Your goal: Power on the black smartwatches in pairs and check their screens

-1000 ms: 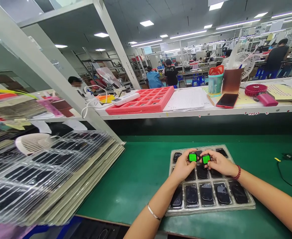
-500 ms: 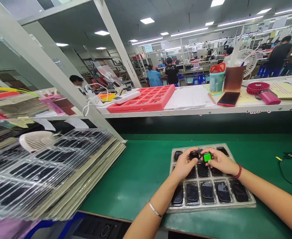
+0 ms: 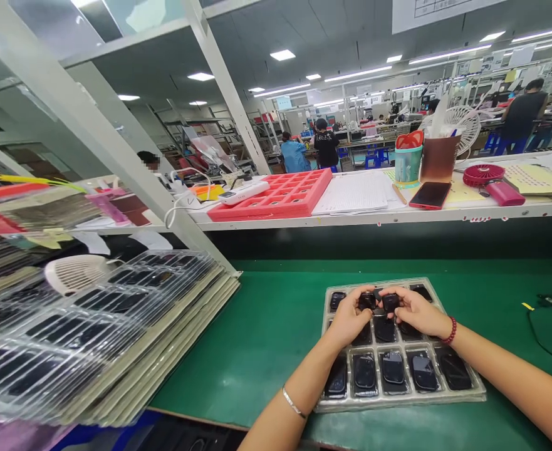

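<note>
A clear plastic tray (image 3: pixel 400 404) lies on the green tabletop, its compartments holding several dark rounded devices (image 3: pixel 393 368). Above its back rows, my right hand (image 3: pixel 414 313) pinches a small square device (image 3: pixel 390 303) whose face is dark. Just to the left, my left hand (image 3: pixel 352 317) has its fingers curled around another dark device (image 3: pixel 366 301). The two hands are close together, with a small gap between the devices. Both wrists are bent inward over the tray.
Stacked trays (image 3: pixel 163 338) of dark devices fill the left side. A raised shelf (image 3: pixel 351 219) behind carries a red foam tray (image 3: pixel 276 199), papers, a phone (image 3: pixel 430 195) and a pink fan (image 3: pixel 483 175). A black cable (image 3: pixel 539 335) lies at right. People are in the background.
The device in my right hand showed a bright green screen earlier; its face is now dark. The camera view has shifted slightly, and both hands stay over the tray.
</note>
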### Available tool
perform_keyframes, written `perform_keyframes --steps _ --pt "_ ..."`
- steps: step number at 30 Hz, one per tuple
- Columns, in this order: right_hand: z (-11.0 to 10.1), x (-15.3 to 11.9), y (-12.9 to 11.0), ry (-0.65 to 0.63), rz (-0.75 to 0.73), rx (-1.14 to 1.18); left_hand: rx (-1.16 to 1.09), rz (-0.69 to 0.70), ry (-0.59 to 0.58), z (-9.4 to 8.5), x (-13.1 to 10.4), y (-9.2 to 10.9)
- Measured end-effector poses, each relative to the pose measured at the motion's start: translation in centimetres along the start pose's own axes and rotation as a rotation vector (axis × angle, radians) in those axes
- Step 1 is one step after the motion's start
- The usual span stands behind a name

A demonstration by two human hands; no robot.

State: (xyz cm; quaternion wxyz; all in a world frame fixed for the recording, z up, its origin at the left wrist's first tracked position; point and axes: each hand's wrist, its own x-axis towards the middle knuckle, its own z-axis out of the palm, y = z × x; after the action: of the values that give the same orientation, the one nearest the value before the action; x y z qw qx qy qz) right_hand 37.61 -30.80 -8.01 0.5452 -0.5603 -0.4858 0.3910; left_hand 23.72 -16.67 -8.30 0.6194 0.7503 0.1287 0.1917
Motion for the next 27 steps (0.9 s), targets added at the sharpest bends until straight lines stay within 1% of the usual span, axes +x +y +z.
perform_keyframes --steps 4,7,10,13,16,18,23,25,27 --pt "0.2 0.0 0.0 0.005 -0.051 0.030 -0.052 -0.038 -0.009 0.1 -0.1 0.2" --pt "0.0 0.1 0.3 0.023 -0.050 0.160 -0.232 -0.070 -0.014 0.1 -0.1 0.6" --pt "-0.7 0.3 0.6 0.046 0.006 0.312 -0.437 -0.133 -0.040 -0.3 0.0 1.0" --pt "-1.7 0.4 0.5 0.063 0.098 0.451 -0.611 -0.216 -0.057 -0.9 0.2 1.2" --pt "-2.6 0.5 0.2 0.029 0.169 0.571 -0.779 -0.316 -0.100 -1.4 0.4 1.3" --pt "-3.0 0.5 0.0 0.012 0.205 0.594 -0.847 -0.355 -0.122 -1.6 0.6 1.3" --pt "-3.4 0.5 0.1 0.025 0.235 0.635 -0.892 -0.392 -0.114 -1.8 0.7 1.2" --pt "-3.4 0.4 0.3 0.009 0.210 0.661 -0.836 -0.362 -0.094 -1.6 0.7 1.1" --pt "-3.1 0.3 0.3 -0.011 0.176 0.630 -0.721 -0.293 -0.064 -1.2 0.5 1.1"
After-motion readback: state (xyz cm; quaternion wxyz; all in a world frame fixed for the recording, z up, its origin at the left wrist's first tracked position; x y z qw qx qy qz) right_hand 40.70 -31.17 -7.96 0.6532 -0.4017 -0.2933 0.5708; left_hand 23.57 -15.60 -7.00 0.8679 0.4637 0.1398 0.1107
